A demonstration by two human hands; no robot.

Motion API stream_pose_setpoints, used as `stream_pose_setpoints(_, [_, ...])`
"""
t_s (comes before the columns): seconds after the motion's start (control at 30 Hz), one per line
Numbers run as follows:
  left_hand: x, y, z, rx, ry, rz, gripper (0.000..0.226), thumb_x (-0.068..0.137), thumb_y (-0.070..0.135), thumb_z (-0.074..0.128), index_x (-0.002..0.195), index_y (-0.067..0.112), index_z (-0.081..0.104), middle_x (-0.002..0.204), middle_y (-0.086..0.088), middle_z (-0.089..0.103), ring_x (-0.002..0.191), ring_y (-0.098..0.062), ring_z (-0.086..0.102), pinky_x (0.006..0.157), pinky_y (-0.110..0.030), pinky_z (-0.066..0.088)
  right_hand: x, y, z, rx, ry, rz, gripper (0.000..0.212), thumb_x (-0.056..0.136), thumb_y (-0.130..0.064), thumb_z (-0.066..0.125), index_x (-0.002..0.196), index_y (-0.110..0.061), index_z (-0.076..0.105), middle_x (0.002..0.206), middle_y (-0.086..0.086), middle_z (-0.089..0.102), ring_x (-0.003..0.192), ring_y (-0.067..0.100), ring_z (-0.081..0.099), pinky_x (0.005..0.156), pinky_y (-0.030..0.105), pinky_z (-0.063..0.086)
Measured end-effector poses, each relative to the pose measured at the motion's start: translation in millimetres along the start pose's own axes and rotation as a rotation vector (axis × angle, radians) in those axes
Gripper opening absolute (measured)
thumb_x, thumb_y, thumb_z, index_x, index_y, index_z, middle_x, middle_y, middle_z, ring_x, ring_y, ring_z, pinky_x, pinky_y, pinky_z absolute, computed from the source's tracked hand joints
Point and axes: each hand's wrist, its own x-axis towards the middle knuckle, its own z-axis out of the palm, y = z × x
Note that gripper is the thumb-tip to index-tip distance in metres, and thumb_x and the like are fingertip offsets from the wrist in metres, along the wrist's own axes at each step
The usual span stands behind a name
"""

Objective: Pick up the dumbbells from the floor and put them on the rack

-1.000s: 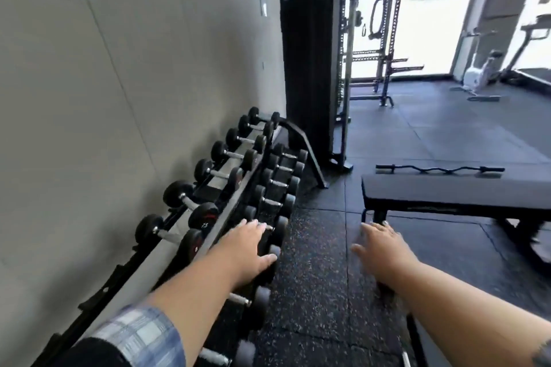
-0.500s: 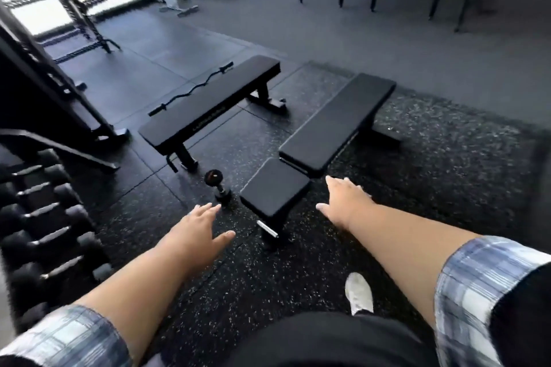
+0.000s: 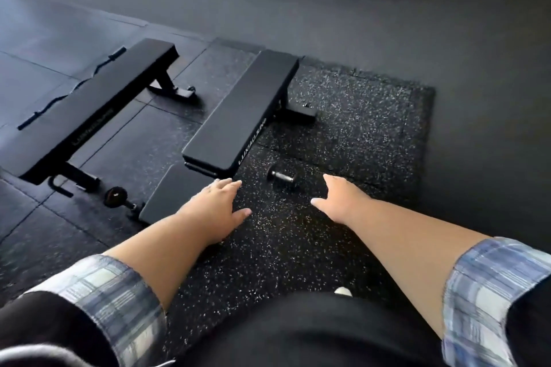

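- Head view, looking down over both outstretched forearms onto a black speckled floor mat (image 3: 372, 116); plaid cuffs pushed up near the elbows at the lower left and lower right.
- Left hand (image 3: 217, 207) palm down with fingers spread and thumb out, grasping nothing; hovering over the near corner of the seat pad (image 3: 176, 191) of the adjustable bench.
- Right hand (image 3: 335, 198) likewise released, fingers extended toward the far side, empty; just near and right of the small dumbbell (image 3: 281, 177), apart from it.
- Small dumbbell lying on its side on the speckled mat, chrome handle between two black heads; just right of the near end of the long back pad (image 3: 247, 110), between the two hands and slightly beyond them.
- Second dumbbell (image 3: 117, 198) on the smooth floor at the left, standing roughly on end with one round head up and the handle angling toward the seat pad; near the foot of the flat bench (image 3: 89, 110), well left of the left hand.
- Flat bench running diagonally from near left to far centre; curl bar (image 3: 71, 88) lying on the floor along its far side.
- Rack out of sight; both dumbbells on the floor.
- Dark trousers and a white shoe tip (image 3: 343, 290) at the bottom centre; table or chair legs along the far edge.
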Motion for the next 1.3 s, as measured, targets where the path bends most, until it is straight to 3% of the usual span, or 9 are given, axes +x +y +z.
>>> stream_pose_setpoints(0.23, [102, 56, 8, -0.089, -0.065, -0.122, 0.077, 0.091, 0.06, 0.048, 0.154, 0.025, 0.021, 0.161, 0.003, 0.021, 0.145, -0.021, 0.026, 0.115, -0.042, 0.026, 93, 56, -52, -0.082, -0.065, 0.003, 0.08, 0.09, -0.053, 0.058, 0.154, -0.016, 0.028, 0.155, 0.007, 0.038, 0.137, 0.031, 0.042, 0.104, 0.042, 0.039])
stream_pose_setpoints(0.33, [134, 58, 14, -0.112, -0.085, -0.144, 0.076, 0.091, 0.058, 0.05, 0.154, 0.023, 0.023, 0.16, 0.0, 0.024, 0.143, -0.023, 0.029, 0.114, -0.043, 0.029, 131, 57, -56, -0.077, -0.114, 0.006, 0.083, 0.089, -0.055, 0.059, 0.155, -0.016, 0.026, 0.156, 0.007, 0.038, 0.138, 0.031, 0.041, 0.107, 0.042, 0.037])
stream_pose_setpoints(0.53, [218, 20, 38, -0.101, -0.161, -0.125, 0.079, 0.089, 0.053, 0.057, 0.153, 0.019, 0.024, 0.159, -0.004, 0.026, 0.144, -0.024, 0.026, 0.115, -0.045, 0.029, 214, 38, -30, -0.049, -0.232, -0.013, 0.084, 0.091, -0.052, 0.059, 0.157, -0.016, 0.02, 0.157, 0.007, 0.035, 0.139, 0.028, 0.04, 0.111, 0.042, 0.036])
stream_pose_setpoints(0.73, [344, -28, 75, -0.045, -0.25, -0.013, 0.079, 0.089, 0.051, 0.059, 0.152, 0.018, 0.026, 0.156, -0.004, 0.031, 0.143, -0.025, 0.027, 0.113, -0.042, 0.028, 318, 22, 3, 0.0, -0.246, 0.06, 0.083, 0.092, -0.051, 0.059, 0.157, -0.015, 0.021, 0.16, 0.008, 0.031, 0.144, 0.027, 0.033, 0.114, 0.04, 0.031])
stream_pose_setpoints(0.83, [411, -49, 108, 0.005, -0.283, 0.078, 0.076, 0.088, 0.049, 0.06, 0.15, 0.017, 0.029, 0.152, -0.005, 0.036, 0.14, -0.027, 0.032, 0.109, -0.043, 0.033, 376, 22, 31, 0.031, -0.273, 0.127, 0.081, 0.093, -0.049, 0.059, 0.157, -0.014, 0.021, 0.159, 0.009, 0.034, 0.14, 0.028, 0.038, 0.113, 0.041, 0.034])
stream_pose_setpoints(1.0, [512, -76, 195, 0.069, -0.338, 0.1, 0.077, 0.089, 0.047, 0.06, 0.151, 0.016, 0.026, 0.157, -0.006, 0.031, 0.145, -0.026, 0.022, 0.114, -0.041, 0.027, 480, 35, 107, 0.034, -0.328, 0.135, 0.082, 0.092, -0.047, 0.062, 0.156, -0.015, 0.023, 0.154, 0.009, 0.039, 0.137, 0.029, 0.041, 0.111, 0.041, 0.036])
stream_pose_setpoints(1.13, [584, -93, 292, 0.081, -0.359, 0.05, 0.07, 0.092, 0.039, 0.059, 0.15, 0.015, 0.028, 0.156, -0.009, 0.031, 0.145, -0.029, 0.021, 0.113, -0.043, 0.028, 566, 66, 190, -0.047, -0.313, 0.082, 0.079, 0.09, -0.05, 0.062, 0.153, -0.015, 0.03, 0.162, 0.01, 0.024, 0.144, 0.031, 0.032, 0.112, 0.042, 0.032])
stream_pose_setpoints(1.3, [660, -103, 419, 0.198, -0.422, 0.072, 0.073, 0.096, 0.013, 0.051, 0.155, 0.015, 0.009, 0.164, -0.009, 0.008, 0.149, -0.029, 0.009, 0.118, -0.041, 0.013, 667, 112, 296, -0.181, -0.369, 0.117, 0.089, 0.087, -0.056, 0.064, 0.156, -0.022, 0.02, 0.166, 0.009, 0.006, 0.15, 0.031, 0.018, 0.116, 0.04, 0.025])
